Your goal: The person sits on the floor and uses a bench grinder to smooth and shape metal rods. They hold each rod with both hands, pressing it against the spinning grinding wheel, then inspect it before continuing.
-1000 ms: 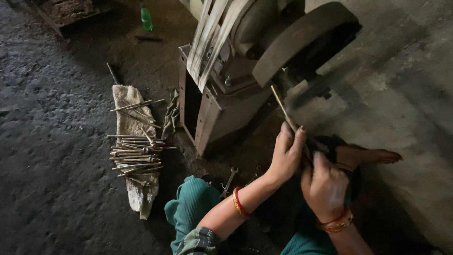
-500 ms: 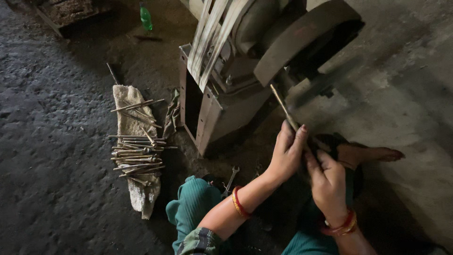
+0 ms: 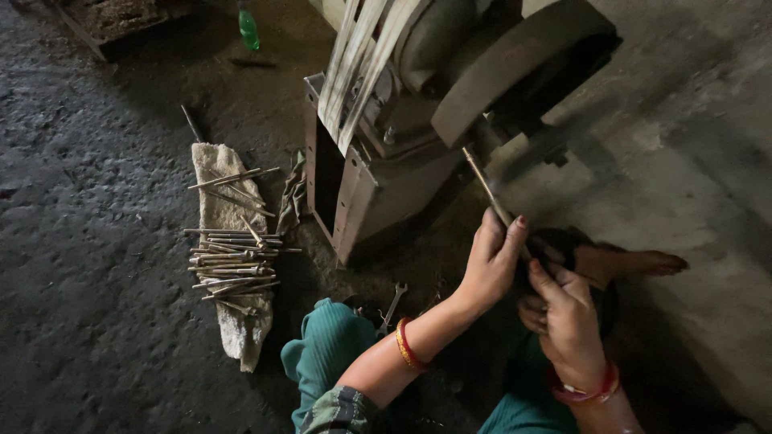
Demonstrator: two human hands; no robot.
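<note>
Two bare hands meet low on one thin metal rod (image 3: 486,186), beside a heavy grey machine (image 3: 418,120) of worn, dull steel with a curved guard over its wheel. The left hand (image 3: 492,261) has its fingers curled shut around the rod, thumb tip pressed against the shaft. The right hand (image 3: 567,317) sits just below and beside it, fingers bent inward; the lower end of the rod is hidden there, so I cannot tell whether this hand grips it or only steadies it. The rod is straight, slim and dull brown. Its long axis runs on a slant, from the hands up and to the left, its upper tip pointing at the dark gap under the guard, close to the machine. Both wrists wear red and gold bangles.

On the rough, pitted dark floor to the left lies a pale, frayed cloth (image 3: 229,321) with a loose heap of similar rods (image 3: 233,261), most lying crosswise. A small wrench (image 3: 392,305) rests near the teal-clad knee (image 3: 326,354). A green bottle (image 3: 248,26) stands far back.
</note>
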